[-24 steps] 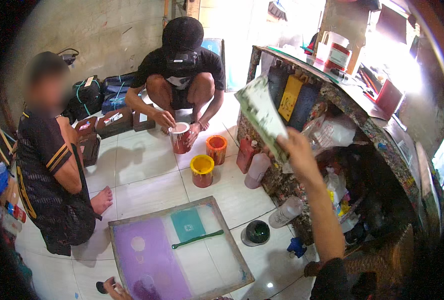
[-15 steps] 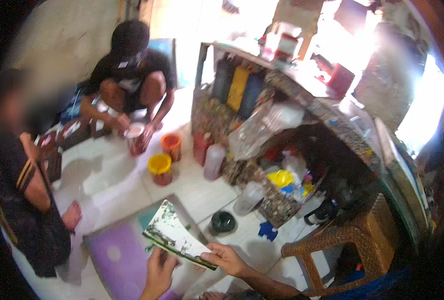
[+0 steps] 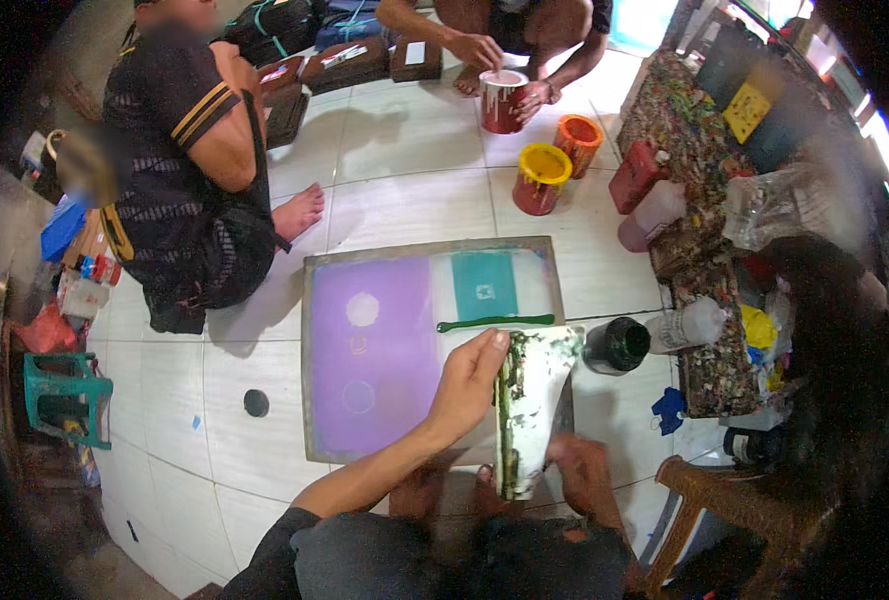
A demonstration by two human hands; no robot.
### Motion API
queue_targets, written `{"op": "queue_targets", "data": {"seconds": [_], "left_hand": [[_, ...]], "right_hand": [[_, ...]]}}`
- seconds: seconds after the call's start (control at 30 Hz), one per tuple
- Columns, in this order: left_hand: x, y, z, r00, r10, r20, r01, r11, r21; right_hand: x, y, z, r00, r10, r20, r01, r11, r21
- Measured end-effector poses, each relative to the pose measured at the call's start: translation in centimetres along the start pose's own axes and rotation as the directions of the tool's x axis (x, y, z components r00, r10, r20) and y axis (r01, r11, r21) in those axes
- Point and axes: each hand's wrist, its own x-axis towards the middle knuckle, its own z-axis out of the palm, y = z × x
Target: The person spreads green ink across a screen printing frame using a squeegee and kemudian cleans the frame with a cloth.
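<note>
My left hand grips the upper part of a white squeegee smeared with dark green ink, its dark edge on the left. Beside its lower right edge is my right hand, blurred; whether it touches the squeegee I cannot tell. Below them on the floor lies a printing screen with a purple half and a teal patch. A thick line of green ink runs across the screen under that patch. An open jar of dark green ink stands right of the screen.
Yellow-rimmed and orange paint tubs stand beyond the screen. A person at the far side handles a red can; another person sits left. A brown stool stands near right, a round dark lid lies left.
The view has swung down and right. The squeegee has turned from slanting to nearly upright, my left hand now at its top. My right hand, gripping its end before, is now a blur beside it.
</note>
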Motion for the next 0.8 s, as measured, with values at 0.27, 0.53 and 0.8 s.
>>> {"op": "queue_targets", "data": {"seconds": [0.27,0.53,0.8], "left_hand": [[-1.0,-7.6,4.1,0.71,-0.623,0.328,0.655,0.756,0.018],[-3.8,-5.9,0.3,0.625,-0.555,0.549,0.474,0.829,0.298],[-0.4,-5.1,0.8,0.854,-0.31,0.419,0.274,0.951,0.146]], "right_hand": [[3.3,1.7,-2.6,0.608,-0.742,0.283,0.648,0.257,-0.716],[-7.5,3.3,-9.9,0.834,0.434,0.34,-0.404,0.901,-0.159],[-4.0,-4.8,-5.5,0.971,0.227,0.077,-0.19,0.925,-0.33]]}}
